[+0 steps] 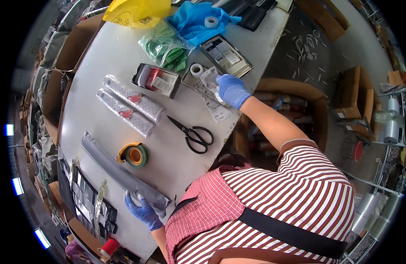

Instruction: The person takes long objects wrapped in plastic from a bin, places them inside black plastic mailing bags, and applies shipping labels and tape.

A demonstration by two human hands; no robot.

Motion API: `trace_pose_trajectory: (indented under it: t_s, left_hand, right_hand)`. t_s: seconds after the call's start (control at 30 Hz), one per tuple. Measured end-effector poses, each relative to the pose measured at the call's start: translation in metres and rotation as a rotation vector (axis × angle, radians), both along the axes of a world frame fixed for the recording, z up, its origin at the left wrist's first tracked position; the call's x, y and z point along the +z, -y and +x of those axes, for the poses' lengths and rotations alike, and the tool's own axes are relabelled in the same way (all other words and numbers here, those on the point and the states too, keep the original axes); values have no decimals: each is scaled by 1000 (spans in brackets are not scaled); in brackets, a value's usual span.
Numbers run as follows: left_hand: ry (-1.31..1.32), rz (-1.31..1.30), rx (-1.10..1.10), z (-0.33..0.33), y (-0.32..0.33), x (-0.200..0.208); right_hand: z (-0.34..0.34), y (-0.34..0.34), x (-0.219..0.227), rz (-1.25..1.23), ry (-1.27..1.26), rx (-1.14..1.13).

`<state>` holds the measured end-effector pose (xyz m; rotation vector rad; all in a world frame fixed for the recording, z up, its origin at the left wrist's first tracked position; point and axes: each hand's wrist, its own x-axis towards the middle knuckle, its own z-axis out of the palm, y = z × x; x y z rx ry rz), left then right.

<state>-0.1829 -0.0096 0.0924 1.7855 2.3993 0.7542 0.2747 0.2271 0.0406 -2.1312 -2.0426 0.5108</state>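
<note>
Both of my hands wear blue gloves. My right hand (232, 91) is closed on a strip of white printed labels (209, 77), over a small open box (189, 83) that also holds a white roll (196, 69). More of the printed label strip (217, 111) hangs over the box's near side onto the table. At the lower left my left hand (143, 212) has its fingers apart and holds nothing. It is beside a long grey plastic-wrapped package (119, 169), close to its near end; whether they touch I cannot tell.
Black scissors (195, 137), a tape roll in a yellow dispenser (134, 155) and two clear-wrapped quilted rolls (128, 105) lie on the white table (101, 57). Boxes of labels (156, 80) and green, blue and yellow plastic bags (137, 11) are farther back. A large carton (315, 105) stands right of the table.
</note>
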Motion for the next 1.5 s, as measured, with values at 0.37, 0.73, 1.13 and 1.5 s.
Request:
trace_pose_trajectory:
  t_s: [0.37,0.73,1.13,1.5]
  left_hand:
    - [1297,-398,-151,133,-62,21]
    - [1238,-498,-122,143,-64,32]
    - [1437,-282,81,125,-59,31]
    - [1522,-390,83,114,-53,33]
  right_hand:
    - [-139,127,41,107,-799,495]
    - [-132,126,29,-198,-1130,300]
    - [-130,131,48,-711,-1524,70]
    - [-138,134,57,-726,-1470,142]
